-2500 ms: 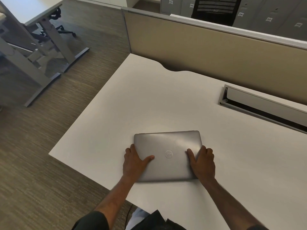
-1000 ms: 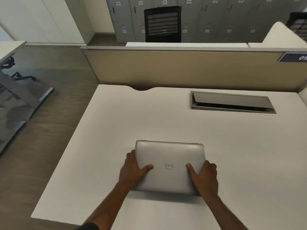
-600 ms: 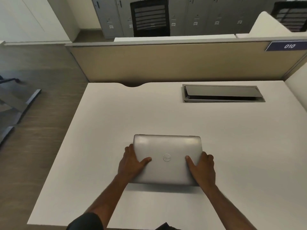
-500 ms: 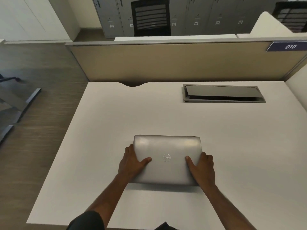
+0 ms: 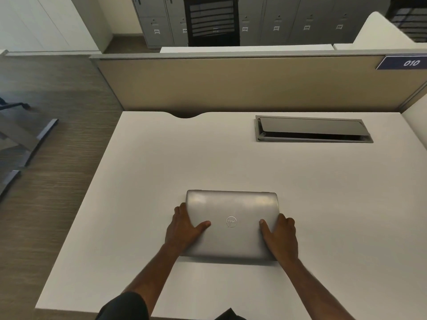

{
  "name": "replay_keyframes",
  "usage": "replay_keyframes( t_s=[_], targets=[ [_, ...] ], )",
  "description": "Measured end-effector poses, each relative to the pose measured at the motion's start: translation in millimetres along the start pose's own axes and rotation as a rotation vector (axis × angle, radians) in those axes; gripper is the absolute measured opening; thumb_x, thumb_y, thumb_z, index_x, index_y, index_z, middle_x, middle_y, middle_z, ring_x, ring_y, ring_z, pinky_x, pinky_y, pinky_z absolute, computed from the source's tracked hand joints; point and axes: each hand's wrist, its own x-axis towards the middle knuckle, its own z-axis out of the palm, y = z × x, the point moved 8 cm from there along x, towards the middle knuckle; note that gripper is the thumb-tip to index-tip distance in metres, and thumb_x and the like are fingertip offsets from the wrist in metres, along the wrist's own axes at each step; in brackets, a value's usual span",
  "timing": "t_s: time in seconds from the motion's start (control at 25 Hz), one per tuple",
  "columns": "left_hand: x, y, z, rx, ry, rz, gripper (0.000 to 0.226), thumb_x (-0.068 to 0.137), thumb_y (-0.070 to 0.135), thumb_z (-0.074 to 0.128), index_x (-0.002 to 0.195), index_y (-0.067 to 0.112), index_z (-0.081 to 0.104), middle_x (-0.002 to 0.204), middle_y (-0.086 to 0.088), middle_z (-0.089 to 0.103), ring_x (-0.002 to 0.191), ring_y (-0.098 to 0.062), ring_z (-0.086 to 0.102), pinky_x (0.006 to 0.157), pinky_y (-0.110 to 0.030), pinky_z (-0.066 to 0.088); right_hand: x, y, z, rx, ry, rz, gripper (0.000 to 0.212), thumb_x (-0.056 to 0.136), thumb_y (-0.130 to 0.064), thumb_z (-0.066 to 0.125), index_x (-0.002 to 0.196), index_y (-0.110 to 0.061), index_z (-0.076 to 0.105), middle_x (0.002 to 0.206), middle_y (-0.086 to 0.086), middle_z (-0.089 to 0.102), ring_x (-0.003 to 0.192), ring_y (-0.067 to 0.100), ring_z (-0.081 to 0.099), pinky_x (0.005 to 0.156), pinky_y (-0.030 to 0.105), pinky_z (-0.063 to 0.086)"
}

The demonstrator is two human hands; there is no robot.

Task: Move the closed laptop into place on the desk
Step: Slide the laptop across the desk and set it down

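Observation:
A closed silver laptop with a round logo on its lid lies flat on the white desk, near the front middle. My left hand grips its left edge, thumb on the lid and fingers wrapped around the side. On the opposite edge my right hand holds it the same way. The laptop's long sides run parallel to the desk's front edge.
A grey cable hatch with its flap tilted up sits in the desk at the back right. A tan partition closes off the back edge. The desk's left edge drops to carpet; a side panel stands at the right.
The view has swung from an angled look to square onto the desk. The laptop now sits squared with the desk between both hands; the grip is unchanged over the last half second.

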Motion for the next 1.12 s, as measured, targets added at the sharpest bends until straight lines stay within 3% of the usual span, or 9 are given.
replay_keyframes(
  t_s=[0.68,0.96,1.12],
  targets=[
    [7.1,-5.3,9.4,0.037,-0.008,-0.008,0.099,0.062,0.081,0.066,0.133,0.020,0.032,0.126,0.002,0.045,0.116,-0.026,0.057,0.086,-0.043,0.052,3.5,0.0,5.0,-0.023,-0.028,0.011,0.050,0.090,-0.053,0.057,0.113,-0.010,0.050,0.111,0.009,0.048,0.110,0.035,0.055,0.075,0.040,0.048],
    [8.4,-5.9,10.1,0.087,0.002,0.013,0.099,0.062,0.087,0.057,0.132,0.022,0.032,0.122,0.002,0.046,0.115,-0.026,0.056,0.082,-0.044,0.052,2.5,-2.3,5.5,-0.047,-0.014,0.007,0.051,0.089,-0.055,0.056,0.113,-0.010,0.049,0.110,0.009,0.048,0.109,0.034,0.054,0.074,0.042,0.049],
    [5.1,-4.1,5.9,0.141,0.094,0.021,0.086,0.076,0.086,0.043,0.130,0.020,0.034,0.119,0.000,0.047,0.114,-0.026,0.054,0.078,-0.044,0.053,4.8,-2.5,4.9,-0.098,-0.003,-0.009,0.053,0.089,-0.058,0.053,0.112,-0.010,0.050,0.111,0.008,0.049,0.108,0.033,0.055,0.073,0.042,0.051]
  ],
)
